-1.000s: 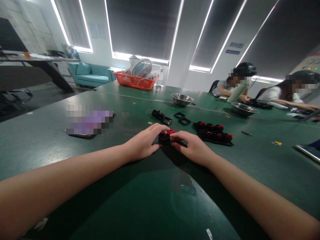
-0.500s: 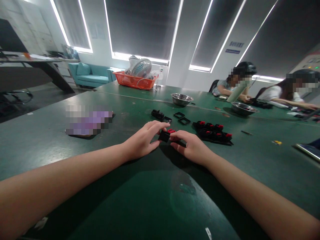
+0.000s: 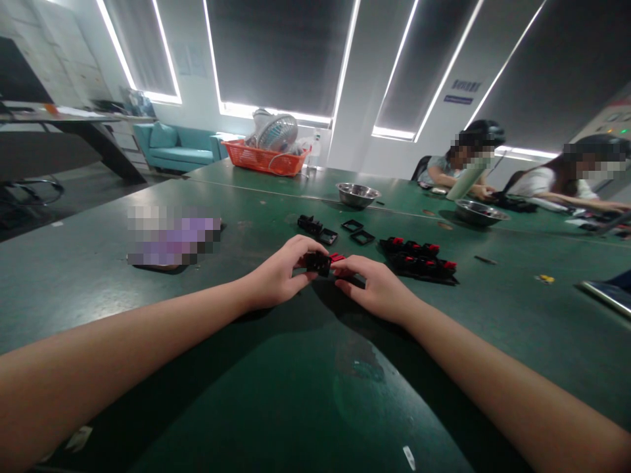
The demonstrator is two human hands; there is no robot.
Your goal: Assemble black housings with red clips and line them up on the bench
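Observation:
Both hands meet at the middle of the green table (image 3: pixel 148 282). My left hand (image 3: pixel 280 272) curls its fingers round a small black part with red tabs (image 3: pixel 319 262), thumb underneath. My right hand (image 3: pixel 372 289) pinches the same part from the right side, fingers bent. Just beyond them lie two loose black frames (image 3: pixel 358 231) and a black connector piece (image 3: pixel 311 225). A row of black parts with red tabs (image 3: pixel 419 257) lies to the right of my right hand.
A pixelated purple object (image 3: pixel 172 242) lies at the left. Two steel bowls (image 3: pixel 358 194) (image 3: pixel 480 213) stand further back, and an orange basket with a fan (image 3: pixel 269 157) at the far end. Two people sit working at the far right.
The black part has turned in my fingers and sits slightly further left. My left fingers, stretched over it half a second ago, have curled round it again.

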